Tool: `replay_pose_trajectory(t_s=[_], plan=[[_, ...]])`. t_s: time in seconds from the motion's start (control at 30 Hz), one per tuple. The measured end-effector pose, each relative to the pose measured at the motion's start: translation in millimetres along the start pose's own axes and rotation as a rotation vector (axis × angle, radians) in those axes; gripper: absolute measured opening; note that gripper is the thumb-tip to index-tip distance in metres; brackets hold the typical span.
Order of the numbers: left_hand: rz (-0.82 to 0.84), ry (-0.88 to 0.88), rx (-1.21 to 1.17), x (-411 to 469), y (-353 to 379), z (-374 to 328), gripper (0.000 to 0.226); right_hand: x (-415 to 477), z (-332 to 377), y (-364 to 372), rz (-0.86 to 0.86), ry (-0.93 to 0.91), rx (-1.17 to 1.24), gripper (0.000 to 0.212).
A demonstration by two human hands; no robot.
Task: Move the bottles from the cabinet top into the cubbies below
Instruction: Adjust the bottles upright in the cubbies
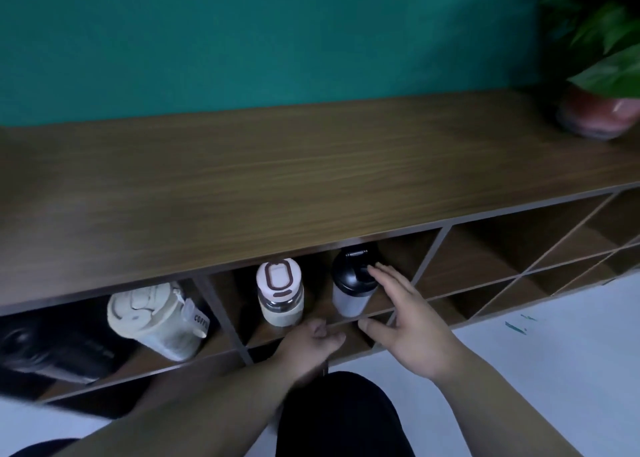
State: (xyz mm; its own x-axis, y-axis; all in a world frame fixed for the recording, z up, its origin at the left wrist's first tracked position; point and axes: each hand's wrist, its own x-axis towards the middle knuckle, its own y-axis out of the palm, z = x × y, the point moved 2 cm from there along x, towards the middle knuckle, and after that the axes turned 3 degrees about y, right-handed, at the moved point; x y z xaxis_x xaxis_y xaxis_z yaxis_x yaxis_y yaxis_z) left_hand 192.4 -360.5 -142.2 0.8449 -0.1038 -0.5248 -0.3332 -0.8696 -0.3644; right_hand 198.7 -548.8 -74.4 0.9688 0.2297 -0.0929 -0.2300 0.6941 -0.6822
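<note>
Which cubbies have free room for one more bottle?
The cubby right of the black-lid bottle looks bare. The middle one is crowded: white-lid bottle, black-lid bottle, both hands in front. The cream bottle fills the left one.

Viewpoint: head-worn wide-angle camera, above and in front of the long brown wooden cabinet top [277,165].
Facing: forward and steeply down, teal wall [242,34] across the upper frame.
Nearness: close; forearms enter from the bottom edge.
Shared views: single view only.
</note>
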Motion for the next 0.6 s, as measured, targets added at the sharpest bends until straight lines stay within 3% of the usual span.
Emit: replay_pose_trajectory(t_s=[0.17, 0.3, 0.43, 0.53, 0.6], plan=[[-0.086, 0.06, -0.127, -46.3, -16.0, 1.3, 0.049, -22.3, 24.2, 1.7, -0.028, 0.061, 0.033, 0.079], [-0.116, 0.138, -0.222, -55.6, -17.1, -15.0, 0.062, -19.0, 30.4, 1.0, -0.086, 0.179, 0.145, 0.076], [-0.1, 0.169, -0.434, -45.5, -17.8, -41.1, 0.072, -3.6, 30.7, -6.8, -0.068, 0.272, 0.339, 0.052], [-0.103, 0.16, -0.529, -30.8, -19.0, -55.4, 0.086, 15.1, 27.5, -12.7, -0.048, 0.333, 0.459, 0.067], [-0.096, 0.147, -0.542, -20.7, -18.3, -58.4, 0.11, 26.3, 26.3, -12.4, -0.033, 0.357, 0.46, 0.082]])
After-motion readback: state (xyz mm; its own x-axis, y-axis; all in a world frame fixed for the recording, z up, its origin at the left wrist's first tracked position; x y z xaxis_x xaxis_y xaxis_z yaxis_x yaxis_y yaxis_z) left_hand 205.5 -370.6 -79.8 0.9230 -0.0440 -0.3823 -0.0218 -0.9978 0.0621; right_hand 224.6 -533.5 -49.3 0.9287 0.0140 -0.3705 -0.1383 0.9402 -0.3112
